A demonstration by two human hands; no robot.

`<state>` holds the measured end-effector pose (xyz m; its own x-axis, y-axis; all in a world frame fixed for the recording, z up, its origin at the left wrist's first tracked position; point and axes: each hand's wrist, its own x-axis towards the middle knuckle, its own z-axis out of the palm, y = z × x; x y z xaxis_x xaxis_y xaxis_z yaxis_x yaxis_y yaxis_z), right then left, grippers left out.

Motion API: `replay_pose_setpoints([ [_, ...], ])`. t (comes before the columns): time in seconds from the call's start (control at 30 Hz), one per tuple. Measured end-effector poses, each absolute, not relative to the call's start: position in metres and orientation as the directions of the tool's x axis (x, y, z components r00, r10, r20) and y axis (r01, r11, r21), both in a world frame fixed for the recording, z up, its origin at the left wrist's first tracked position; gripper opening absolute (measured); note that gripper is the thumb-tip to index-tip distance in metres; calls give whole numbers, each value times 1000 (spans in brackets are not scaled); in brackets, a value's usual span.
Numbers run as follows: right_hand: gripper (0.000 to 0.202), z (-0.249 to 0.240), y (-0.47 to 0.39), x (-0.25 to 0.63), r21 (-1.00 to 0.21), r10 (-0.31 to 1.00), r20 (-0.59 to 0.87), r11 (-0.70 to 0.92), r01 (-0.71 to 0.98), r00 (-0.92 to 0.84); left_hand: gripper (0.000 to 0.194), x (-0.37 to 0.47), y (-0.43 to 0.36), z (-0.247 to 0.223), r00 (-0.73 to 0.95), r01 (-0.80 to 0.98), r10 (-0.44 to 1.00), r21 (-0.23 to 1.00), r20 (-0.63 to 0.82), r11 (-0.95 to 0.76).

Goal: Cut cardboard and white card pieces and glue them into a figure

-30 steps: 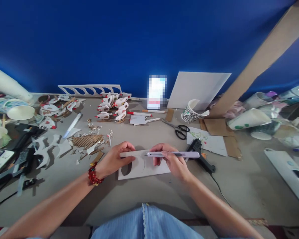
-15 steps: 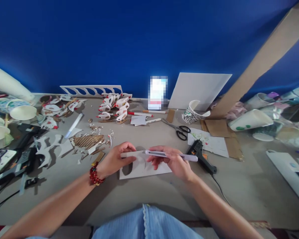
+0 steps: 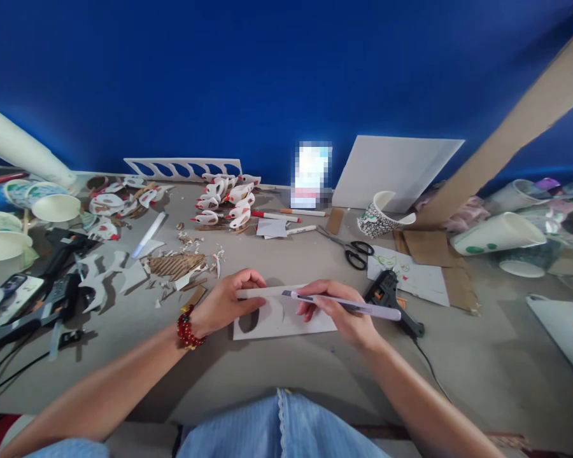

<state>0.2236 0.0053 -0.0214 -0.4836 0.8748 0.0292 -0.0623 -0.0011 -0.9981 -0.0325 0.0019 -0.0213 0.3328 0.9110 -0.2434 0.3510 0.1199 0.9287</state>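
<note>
My left hand, with a red bead bracelet at its wrist, pinches the upper left edge of a white foam board piece. A dark cut-out hole shows in the board beside my thumb, and a curved line runs to the right of it. In my right hand is a pale purple utility knife, its fingers closed around the handle. The blade points left and lies close to the board's top edge by the curved line; whether it touches cannot be made out.
Black scissors and a glue gun lie to the right, by a cut paper cup. White bird-shaped cut-outs stand at the back. Cardboard scraps and another glue gun are on the left.
The view has shifted slightly, so things sit further right. My right hand has moved a little right with the knife, whose handle tilts lower at its back end. My left hand keeps its hold.
</note>
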Motion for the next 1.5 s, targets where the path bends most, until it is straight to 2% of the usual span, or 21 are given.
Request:
replay_pose_setpoints([
  [0.1, 17, -18, 4, 224, -977, 890, 61, 145, 155, -452, 22, -33, 2, -21, 341, 355, 904, 925, -259, 131],
  [0.2, 24, -15, 3, 221, -914, 858, 99, 279, 295, -504, 25, -34, 3, -21, 365, 347, 890, 927, -273, 142],
  [0.33, 30, -14, 6, 218, -870, 782, 194, 416, 264, -593, 27, -34, 3, -22, 350, 346, 898, 927, -267, 141],
  [0.43, 24, -13, 7, 218, -872, 773, 200, 421, 251, -602, 26, -34, 2, -22, 345, 342, 904, 930, -254, 131],
  [0.5, 24, -11, 7, 218, -889, 790, 136, 363, 277, -598, 26, -34, 3, -21, 349, 326, 903, 936, -249, 133],
  [0.6, 38, -7, 7, 219, -951, 759, -4, 199, 238, -651, 26, -33, 3, -18, 355, 327, 895, 933, -271, 153],
  [0.7, 40, -5, 8, 221, -998, 711, -59, -21, 62, -701, 26, -34, 3, -17, 363, 344, 884, 924, -296, 168],
  [0.8, 43, -8, 10, 222, -957, 729, -76, -244, -155, -680, 25, -34, 3, -18, 344, 337, 899, 930, -270, 150],
  [0.87, 43, -11, 11, 223, -935, 747, -101, -297, -195, -657, 23, -33, 3, -19, 330, 320, 913, 938, -241, 132],
  [0.93, 40, -12, 11, 223, -968, 770, -134, -236, -83, -623, 22, -33, 4, -19, 324, 306, 919, 944, -226, 124],
  [1.0, 41, -11, 10, 222, -987, 803, -129, -49, 151, -582, 22, -32, 4, -19, 312, 307, 923, 944, -224, 125],
  [1.07, 44, -7, 8, 221, -897, 831, -63, 196, 397, -553, 25, -31, 3, -19, 300, 310, 925, 941, -234, 138],
  [1.13, 42, -2, 6, 220, -736, 831, 13, 385, 557, -556, 28, -31, 3, -20, 290, 298, 924, 941, -248, 159],
  [1.2, 39, 2, 4, 219, -602, 808, 48, 493, 628, -588, 30, -30, 3, -22, 291, 284, 922, 943, -256, 172],
  [1.3, 38, 5, 4, 218, -483, 766, 53, 581, 655, -640, 28, -31, 3, -26, 304, 274, 919, 947, -251, 168],
  [1.5, 40, 0, 2, 218, -395, 736, 105, 648, 652, -668, 23, -31, 2, -23, 367, 257, 877, 940, -311, 226],
])
